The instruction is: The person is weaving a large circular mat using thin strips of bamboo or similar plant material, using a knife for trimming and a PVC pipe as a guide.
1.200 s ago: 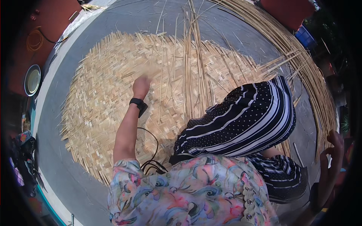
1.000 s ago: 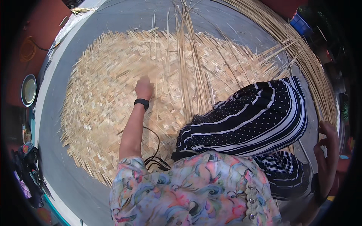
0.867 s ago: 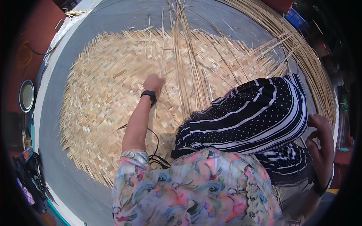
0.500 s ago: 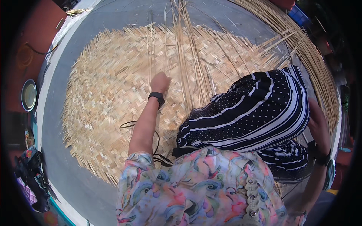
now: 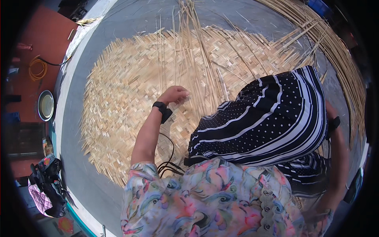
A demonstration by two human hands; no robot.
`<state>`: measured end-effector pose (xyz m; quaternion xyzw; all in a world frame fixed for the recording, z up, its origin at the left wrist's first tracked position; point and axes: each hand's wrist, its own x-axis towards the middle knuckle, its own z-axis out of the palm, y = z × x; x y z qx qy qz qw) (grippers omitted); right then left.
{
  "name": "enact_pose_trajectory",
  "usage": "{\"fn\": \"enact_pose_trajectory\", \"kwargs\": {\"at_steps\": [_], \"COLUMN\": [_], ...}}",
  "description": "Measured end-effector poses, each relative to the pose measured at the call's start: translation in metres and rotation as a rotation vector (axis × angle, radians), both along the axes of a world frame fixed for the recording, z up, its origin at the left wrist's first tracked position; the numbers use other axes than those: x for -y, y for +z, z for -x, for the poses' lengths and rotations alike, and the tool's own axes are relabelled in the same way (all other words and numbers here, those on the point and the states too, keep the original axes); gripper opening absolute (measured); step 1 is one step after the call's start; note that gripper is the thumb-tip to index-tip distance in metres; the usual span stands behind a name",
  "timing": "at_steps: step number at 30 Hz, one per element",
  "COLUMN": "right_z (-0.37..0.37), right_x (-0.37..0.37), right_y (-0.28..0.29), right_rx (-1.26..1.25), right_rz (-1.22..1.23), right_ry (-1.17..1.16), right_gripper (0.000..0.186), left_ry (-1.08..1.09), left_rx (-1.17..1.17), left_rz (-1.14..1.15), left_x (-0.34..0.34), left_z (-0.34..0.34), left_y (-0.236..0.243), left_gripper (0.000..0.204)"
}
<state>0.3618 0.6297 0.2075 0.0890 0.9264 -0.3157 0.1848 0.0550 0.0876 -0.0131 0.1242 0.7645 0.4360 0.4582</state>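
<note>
Starting over at eight o'clock, a pink quilted piece (image 5: 39, 197) lies beside dark, crumpled things at the rim of the view, and up at nine sits a round metal basin (image 5: 46, 106) just outside the pale curb. Now the big woven mat (image 5: 118, 106), and here it is, spread flat on the grey floor (image 5: 130, 19) from nine o'clock across past twelve, its edges a fringe of uneven strip ends. The left hand (image 5: 174, 94) is right in the thick of it, just off centre toward eleven, black band on the wrist, fingers loosely curled low over the weave; whether they pinch a strip, I cannot tell. Just beyond the fingertips, long loose strips (image 5: 201, 67) run up to twelve o'clock, lying across the mat. At six, the floral top (image 5: 213, 201); toward three, a raised knee in black-and-white patterned cloth (image 5: 268, 114). Tucked behind that knee is the right hand (image 5: 331, 108), mostly hidden, so its grip cannot be told. And sweeping from one to three, a long bundle of strips (image 5: 338, 59) curves along the floor.
</note>
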Motion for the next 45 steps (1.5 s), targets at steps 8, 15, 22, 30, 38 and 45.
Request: {"fn": "enact_pose_trajectory", "kwargs": {"at_steps": [8, 15, 22, 30, 38, 45], "right_z": [-0.061, -0.104, -0.095, -0.012, 0.095, 0.053], "right_x": [0.020, 0.074, 0.106, 0.061, 0.030, 0.012], "right_y": [-0.090, -0.141, -0.150, -0.076, -0.025, -0.103], "right_rx": [0.254, 0.269, 0.234, 0.212, -0.735, -0.518], "right_rz": [-0.166, -0.176, -0.122, -0.110, 0.611, 0.881], "right_ry": [0.098, 0.083, -0.054, 0.221, -0.519, -0.882], "right_gripper": [0.046, 0.048, 0.055, 0.026, 0.021, 0.016], "left_ry": [0.179, 0.009, 0.398, 0.225, -0.187, -0.264], "left_rx": [-0.729, -0.513, -0.258, -0.283, 0.102, 0.236], "left_rz": [0.525, 0.582, -0.113, -0.370, -0.567, -0.219], "left_x": [-0.009, 0.003, -0.034, -0.189, -0.380, -0.452], "left_z": [0.027, 0.047, 0.036, 0.027, -0.027, -0.068], "left_y": [-0.046, -0.022, 0.081, 0.195, 0.216, 0.138], "left_gripper": [0.033, 0.023, 0.024, 0.035, 0.026, 0.015]}}
